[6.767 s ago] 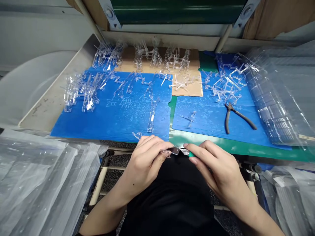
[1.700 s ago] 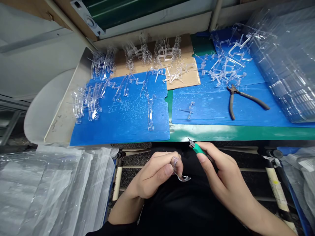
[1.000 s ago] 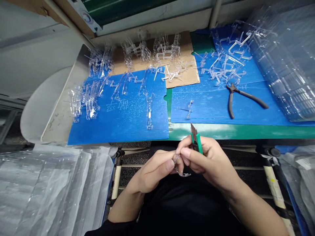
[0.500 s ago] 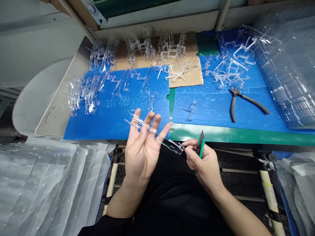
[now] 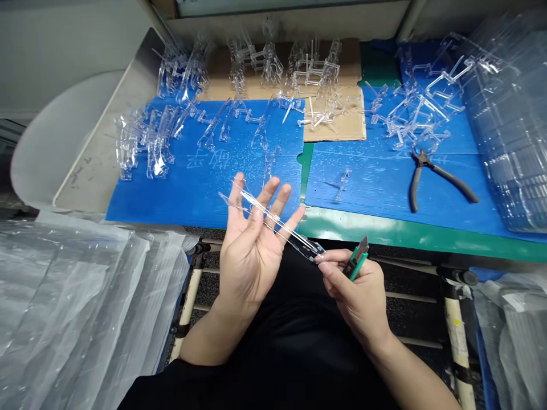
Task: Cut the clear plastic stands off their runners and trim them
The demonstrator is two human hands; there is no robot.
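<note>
A long, slim clear plastic part [image 5: 294, 236] stretches slantwise between my hands. My left hand [image 5: 254, 245], palm up with fingers spread behind the part, has its thumb pressed on it. The thumb and forefinger of my right hand [image 5: 356, 290] pinch the part's lower right end. That same hand also grips a green utility knife [image 5: 356, 259], blade out and pointing up, away from the part. On the blue sheet beyond lie a small clear plastic piece [image 5: 343, 183] and another long clear part [image 5: 269, 162], partly behind my left fingers.
Rows of clear plastic parts [image 5: 160, 142] cover the left and back. A heap of clear offcuts [image 5: 416, 108] lies at right, near dark-handled cutting pliers [image 5: 447, 176]. Clear trays [image 5: 504, 125] are stacked far right; wrapped sheets [image 5: 77, 273] stand below left.
The part has turned over slightly in my hands, its edges now catching more light. The knife leans further right. The whole view has shifted a little.
</note>
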